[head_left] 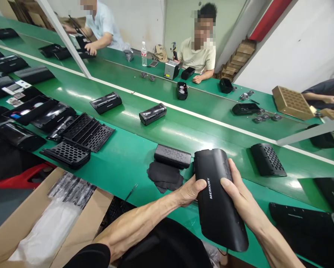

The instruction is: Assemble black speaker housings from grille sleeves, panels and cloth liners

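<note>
I hold a black curved speaker shell (216,197) marked MERKURY above the near edge of the green table (128,156). My left hand (188,191) grips its left side with the thumb on the front. On the right side my right hand (239,195) is wrapped round it, thumb on the front too. Just beyond the shell lie a black perforated speaker body (172,156) and a small stack of black cloth pieces (164,176).
Black grille panels (80,137) and housings (18,136) crowd the left. A cardboard box (44,230) with bagged parts stands at lower left. More shells lie on the belt (153,113) and at right (267,160). Two people sit across the table; another person's arms show far right.
</note>
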Demonstrator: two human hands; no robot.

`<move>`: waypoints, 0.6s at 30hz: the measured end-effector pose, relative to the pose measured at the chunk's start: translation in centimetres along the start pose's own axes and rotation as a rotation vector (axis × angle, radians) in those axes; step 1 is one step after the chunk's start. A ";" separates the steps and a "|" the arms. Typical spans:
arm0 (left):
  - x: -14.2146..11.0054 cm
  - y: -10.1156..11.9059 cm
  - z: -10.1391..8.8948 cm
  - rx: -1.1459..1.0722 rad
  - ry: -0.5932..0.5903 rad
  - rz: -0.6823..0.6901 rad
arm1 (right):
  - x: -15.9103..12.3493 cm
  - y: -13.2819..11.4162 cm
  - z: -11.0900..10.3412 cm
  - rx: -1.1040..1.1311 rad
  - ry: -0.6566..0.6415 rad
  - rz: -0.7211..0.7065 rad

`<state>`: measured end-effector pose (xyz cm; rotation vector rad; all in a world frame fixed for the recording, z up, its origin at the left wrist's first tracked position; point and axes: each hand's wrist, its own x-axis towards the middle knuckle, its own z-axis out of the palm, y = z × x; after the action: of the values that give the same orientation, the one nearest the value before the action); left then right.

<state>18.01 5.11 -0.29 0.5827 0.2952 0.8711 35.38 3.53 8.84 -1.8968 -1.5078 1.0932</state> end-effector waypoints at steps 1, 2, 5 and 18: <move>0.0 0.2 0.0 -0.005 0.020 0.023 | -0.3 0.0 -0.3 0.007 -0.002 -0.006; -0.1 0.4 -0.1 -0.002 0.055 0.059 | -0.9 0.2 -0.5 0.031 0.011 -0.018; 0.0 0.8 -0.6 0.029 0.216 0.210 | -3.6 1.7 1.0 0.184 0.194 -0.112; 1.1 13.2 -3.7 0.661 0.063 0.235 | -5.4 3.0 1.4 0.129 0.551 -0.193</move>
<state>8.59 13.92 4.57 1.2229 0.5887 1.0190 35.51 -2.63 7.31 -1.7300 -1.2350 0.5061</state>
